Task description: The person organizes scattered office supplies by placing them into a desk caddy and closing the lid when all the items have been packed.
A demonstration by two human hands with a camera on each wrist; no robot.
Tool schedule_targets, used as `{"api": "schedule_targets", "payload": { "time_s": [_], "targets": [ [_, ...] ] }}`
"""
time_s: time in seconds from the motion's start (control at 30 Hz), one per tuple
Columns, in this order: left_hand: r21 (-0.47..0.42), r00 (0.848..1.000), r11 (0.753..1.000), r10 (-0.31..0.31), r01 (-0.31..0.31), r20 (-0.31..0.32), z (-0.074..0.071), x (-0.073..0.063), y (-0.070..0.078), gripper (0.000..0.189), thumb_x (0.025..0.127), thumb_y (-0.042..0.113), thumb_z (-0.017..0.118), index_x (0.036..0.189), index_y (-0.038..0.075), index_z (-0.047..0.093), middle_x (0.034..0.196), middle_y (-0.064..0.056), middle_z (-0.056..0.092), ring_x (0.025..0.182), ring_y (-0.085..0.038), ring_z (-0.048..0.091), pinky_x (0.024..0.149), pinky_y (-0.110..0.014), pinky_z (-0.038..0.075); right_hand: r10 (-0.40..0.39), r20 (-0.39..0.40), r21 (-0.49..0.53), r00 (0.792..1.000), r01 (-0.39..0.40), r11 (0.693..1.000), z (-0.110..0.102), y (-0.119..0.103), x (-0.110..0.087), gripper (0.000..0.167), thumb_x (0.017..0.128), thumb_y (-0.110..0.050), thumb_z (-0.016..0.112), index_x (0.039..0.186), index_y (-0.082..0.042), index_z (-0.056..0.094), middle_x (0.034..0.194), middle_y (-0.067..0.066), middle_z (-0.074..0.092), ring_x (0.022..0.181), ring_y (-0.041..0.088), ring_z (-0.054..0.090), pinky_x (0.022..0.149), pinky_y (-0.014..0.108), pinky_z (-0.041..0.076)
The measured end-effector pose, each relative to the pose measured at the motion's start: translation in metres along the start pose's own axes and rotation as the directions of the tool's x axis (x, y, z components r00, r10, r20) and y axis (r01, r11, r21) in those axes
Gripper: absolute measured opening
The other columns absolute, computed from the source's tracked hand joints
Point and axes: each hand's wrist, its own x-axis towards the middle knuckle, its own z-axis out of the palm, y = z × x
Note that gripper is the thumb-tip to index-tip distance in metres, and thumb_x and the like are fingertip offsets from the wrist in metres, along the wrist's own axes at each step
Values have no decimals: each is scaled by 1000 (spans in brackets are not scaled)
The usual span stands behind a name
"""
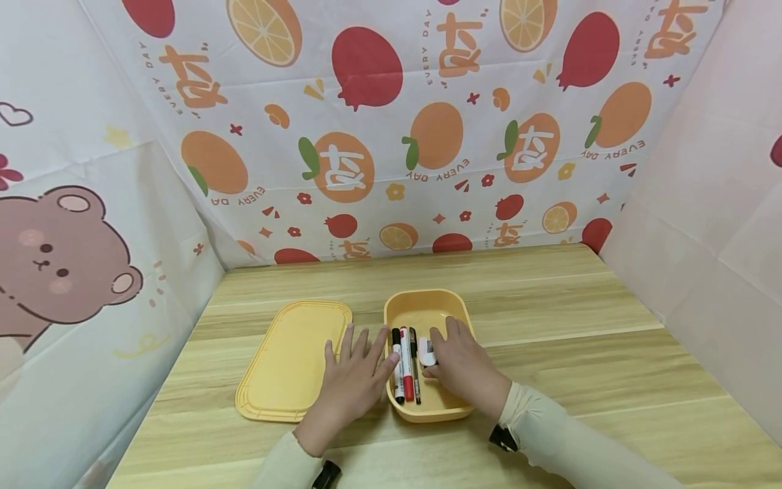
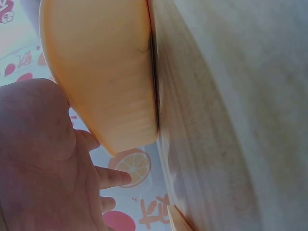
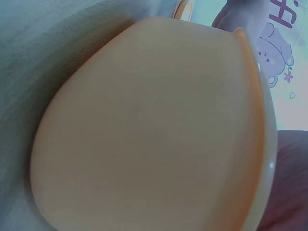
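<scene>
A yellow plastic box (image 1: 425, 293) stands on the table. Along its left inside wall lie a black-capped marker (image 1: 398, 380), a red-capped marker (image 1: 408, 388) and a slim black pen (image 1: 417, 384), side by side. My left hand (image 1: 351, 384) is spread over the box's left rim, its thumb across the black-capped marker. My right hand (image 1: 467, 360) reaches inside from the right; its thumb and index finger pinch a small white item (image 1: 425, 350) with a dark part, whose kind is half hidden. Both wrist views show the outer box wall (image 2: 103, 72) close up.
A flat yellow lid (image 1: 293, 360) lies on the wooden table (image 1: 550, 326) left of the box, partly under the left hand's outline. Fruit-printed cloth (image 1: 366, 170) hangs behind the table, with pale cloth along both sides.
</scene>
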Motion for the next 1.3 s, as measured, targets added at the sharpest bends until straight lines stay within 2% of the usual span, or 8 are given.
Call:
{"api": "schedule_targets", "payload": {
  "time_s": [0.17,0.4,0.6,0.73,0.87,0.97,1.13,1.3],
  "targets": [
    [-17,1000,1000,-5,6,6,0,-1,0,67,105,63,20,161,26,29,163,-20,31,155,-41,9,117,-73,6,-9,25,-2,1000,9,1000,-4,-4,3,81,82,-51,79,140,-1,54,144,35,44,134,49,44,111,62,37],
    [-23,1000,1000,-4,4,8,1,1,0,70,104,65,18,161,26,28,162,-18,33,153,-42,20,116,-71,18,34,66,4,997,-34,999,-11,-12,9,88,85,-56,73,151,-6,44,159,31,29,145,47,34,114,69,26],
    [11,1000,1000,4,-4,-15,-4,3,-2,69,106,62,21,160,22,30,160,-18,36,149,-43,29,114,-69,25,40,48,-36,998,-39,999,-17,-21,19,87,86,-61,70,151,-8,45,156,25,38,140,40,45,115,64,30],
    [-23,999,999,-32,31,-34,-14,4,-9,68,106,60,27,160,17,32,160,-19,36,147,-42,34,114,-66,29,13,38,-19,999,-12,1000,-23,-30,27,77,94,-61,60,149,-10,48,143,16,53,119,30,62,100,50,50],
    [-39,996,997,-76,74,-57,-30,0,-25,72,105,60,34,158,12,36,157,-18,42,141,-43,44,108,-66,38,-22,70,100,997,15,995,-31,-44,37,65,99,-53,57,146,-9,51,129,10,63,101,21,67,74,37,58],
    [-30,990,994,-110,108,-90,-46,-6,-44,72,104,61,37,155,11,40,153,-17,48,135,-45,50,98,-68,44,-47,125,241,991,15,970,-36,-56,46,62,102,-47,56,148,-7,49,136,10,62,113,21,65,86,39,57],
    [-48,976,983,-184,179,-114,-71,-11,-79,67,105,54,41,154,7,42,150,-21,51,130,-49,52,87,-70,48,-76,212,533,974,-50,845,-34,-73,68,60,101,-44,56,150,-9,48,141,9,61,119,20,64,99,39,53],
    [-109,970,967,-237,230,-50,-88,-11,-108,78,104,60,33,156,2,34,151,-29,44,134,-53,45,89,-72,45,-86,369,799,926,-268,538,-28,-87,86,68,100,-47,58,154,-12,40,148,13,52,120,31,64,101,45,52]
  ]
}}
